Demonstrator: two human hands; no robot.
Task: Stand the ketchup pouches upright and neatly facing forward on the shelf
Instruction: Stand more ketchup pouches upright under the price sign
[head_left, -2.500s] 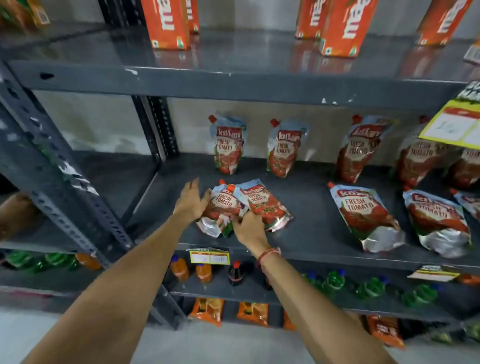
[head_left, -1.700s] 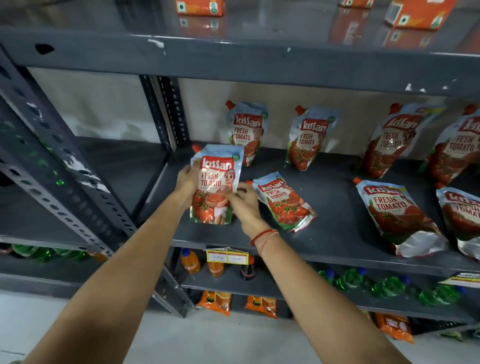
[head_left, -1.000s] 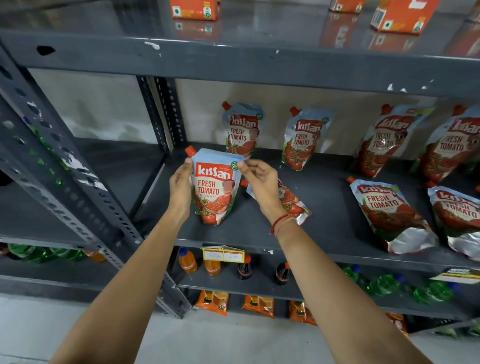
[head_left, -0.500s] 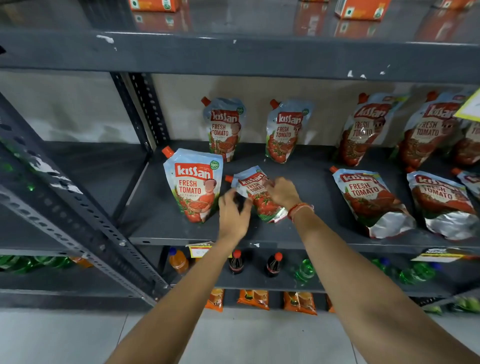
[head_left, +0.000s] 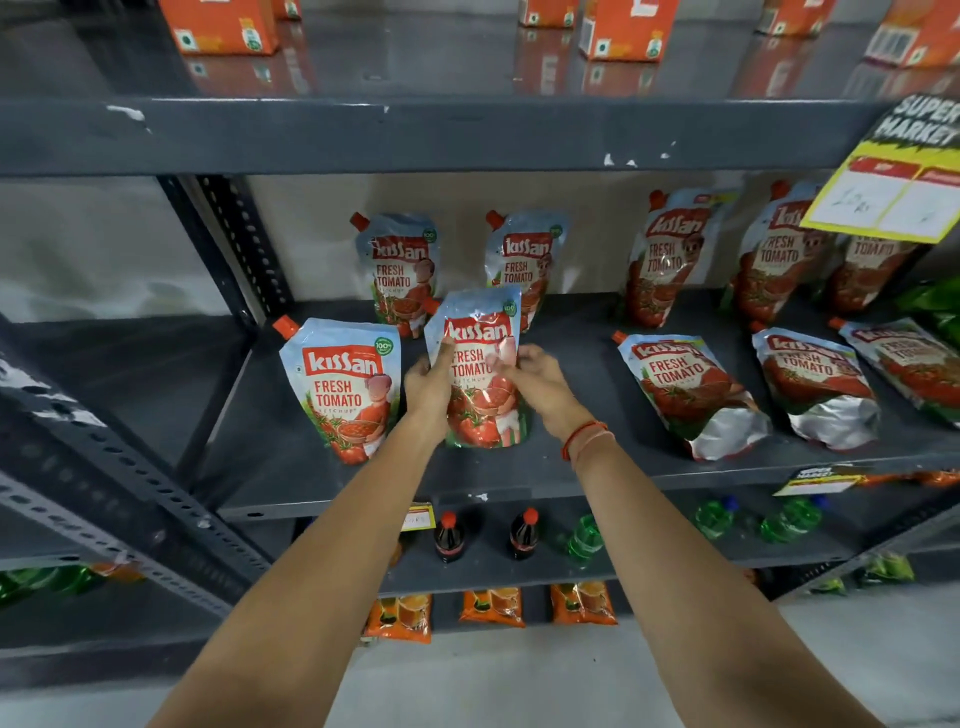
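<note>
A Kissan ketchup pouch (head_left: 480, 374) stands upright near the front of the grey metal shelf (head_left: 545, 467), label facing forward, held between both hands. The left hand (head_left: 428, 382) grips its left edge, thumb laid up across the label and the other fingers hidden behind the pouch. The right hand (head_left: 535, 382) holds the right edge, fingertips (head_left: 501, 361) curled onto the label. Just left of the left fingers, a second pouch (head_left: 345, 387) stands upright on its own, facing forward, red spout at its upper left. Beyond the fingers, at the back of the shelf, two more pouches (head_left: 402, 270) (head_left: 524, 260) stand against the wall. Well to the right of the right fingers, three pouches (head_left: 685, 389) (head_left: 818, 387) (head_left: 914, 364) lie flat on their backs, with further upright ones (head_left: 667, 254) behind them. A yellow price sign (head_left: 893, 202) hangs at the upper right.
</note>
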